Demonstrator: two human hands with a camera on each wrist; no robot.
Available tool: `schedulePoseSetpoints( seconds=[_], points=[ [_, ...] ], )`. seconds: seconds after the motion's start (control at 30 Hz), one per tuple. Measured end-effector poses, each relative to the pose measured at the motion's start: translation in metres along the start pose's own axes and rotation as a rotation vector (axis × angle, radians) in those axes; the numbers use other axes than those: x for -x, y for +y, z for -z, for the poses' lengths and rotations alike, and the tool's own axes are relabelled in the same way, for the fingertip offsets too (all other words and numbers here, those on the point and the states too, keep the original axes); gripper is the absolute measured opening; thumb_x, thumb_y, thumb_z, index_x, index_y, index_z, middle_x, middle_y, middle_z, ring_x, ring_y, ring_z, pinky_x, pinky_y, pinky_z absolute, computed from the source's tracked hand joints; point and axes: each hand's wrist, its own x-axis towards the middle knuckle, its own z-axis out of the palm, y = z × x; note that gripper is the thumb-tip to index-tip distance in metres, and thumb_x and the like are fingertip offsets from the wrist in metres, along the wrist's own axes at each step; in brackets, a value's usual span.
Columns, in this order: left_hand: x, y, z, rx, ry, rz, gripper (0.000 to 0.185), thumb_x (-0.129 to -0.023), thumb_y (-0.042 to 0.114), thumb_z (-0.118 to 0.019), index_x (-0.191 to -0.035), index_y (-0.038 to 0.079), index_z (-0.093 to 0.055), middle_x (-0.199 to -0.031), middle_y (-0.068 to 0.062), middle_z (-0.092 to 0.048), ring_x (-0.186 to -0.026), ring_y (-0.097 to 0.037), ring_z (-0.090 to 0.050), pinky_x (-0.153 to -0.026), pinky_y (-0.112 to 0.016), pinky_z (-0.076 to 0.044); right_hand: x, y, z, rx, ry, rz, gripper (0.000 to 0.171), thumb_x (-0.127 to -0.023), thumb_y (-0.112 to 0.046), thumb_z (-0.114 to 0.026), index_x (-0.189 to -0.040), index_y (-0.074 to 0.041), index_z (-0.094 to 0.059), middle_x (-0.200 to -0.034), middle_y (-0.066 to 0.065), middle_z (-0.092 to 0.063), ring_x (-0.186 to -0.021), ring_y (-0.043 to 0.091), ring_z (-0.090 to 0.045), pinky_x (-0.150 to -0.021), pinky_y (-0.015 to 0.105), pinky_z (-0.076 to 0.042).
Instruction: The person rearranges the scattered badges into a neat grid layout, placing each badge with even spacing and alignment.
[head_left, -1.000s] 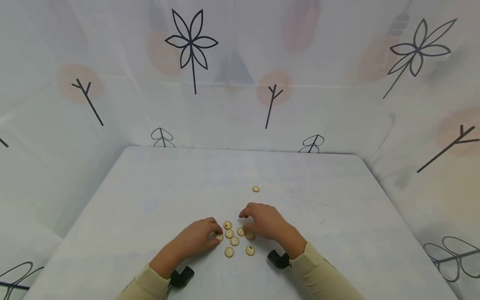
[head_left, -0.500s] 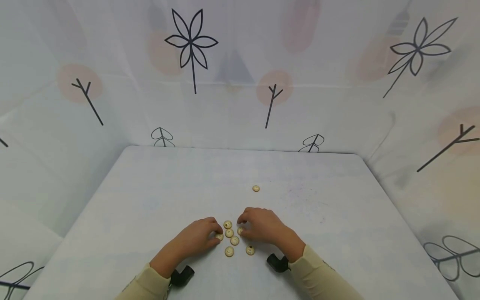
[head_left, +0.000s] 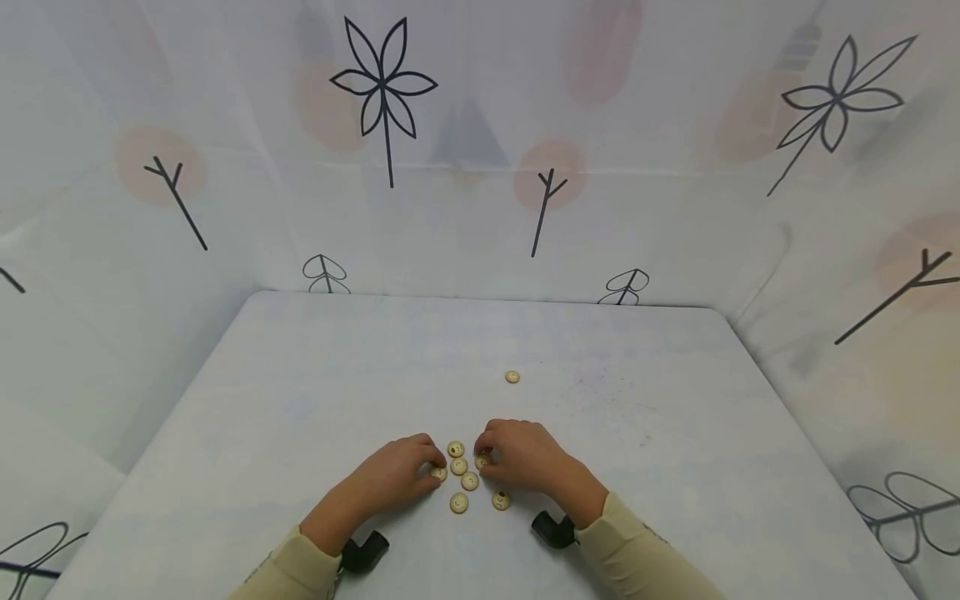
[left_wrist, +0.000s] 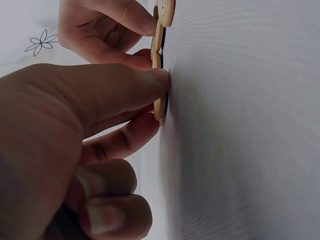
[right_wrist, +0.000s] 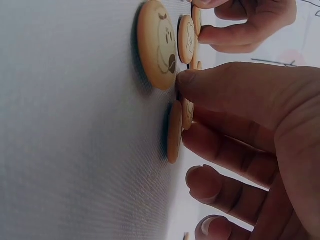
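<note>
Several small round tan discs with printed faces (head_left: 459, 466) lie clustered on the pale table (head_left: 315, 392) between my two hands. My left hand (head_left: 437, 468) pinches the leftmost disc (head_left: 438, 474) between thumb and forefinger. The left wrist view shows that disc (left_wrist: 160, 107) on edge against the table, under my left hand (left_wrist: 162, 97). My right hand (head_left: 483, 455) curls over a disc (head_left: 482, 461) at the cluster's right side. In the right wrist view my right hand (right_wrist: 181, 107) has thumb and fingers closed round a disc (right_wrist: 187, 114), with a larger-looking face disc (right_wrist: 159, 45) beside it.
One lone disc (head_left: 512, 377) lies farther out on the table. Two loose discs (head_left: 458, 502) sit closest to me. Black wrist camera mounts (head_left: 363, 552) show under both sleeves. A white printed curtain (head_left: 480, 167) walls the table's back and sides.
My right hand has drawn back toward me and lowered its fingertips onto the disc at the cluster's right. The left hand has stayed put.
</note>
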Motion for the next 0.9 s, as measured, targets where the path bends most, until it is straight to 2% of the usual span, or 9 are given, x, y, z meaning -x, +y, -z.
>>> schedulePoseSetpoints(
  seconds=[0.9],
  points=[
    [0.0001, -0.0013, -0.0014, 0.002, 0.016, -0.021, 0.017, -0.089, 0.024, -0.069, -0.104, 0.016, -0.072, -0.102, 0.004, -0.064, -0.093, -0.012, -0.062, -0.084, -0.034, -0.051, -0.0023, 0.0028, -0.0033, 0.016, 0.006, 0.015, 0.016, -0.082, -0.029, -0.072, -0.097, -0.025, -0.074, -0.086, -0.013, -0.060, -0.068, 0.002, -0.050, -0.059, 0.024, -0.042]
  ],
)
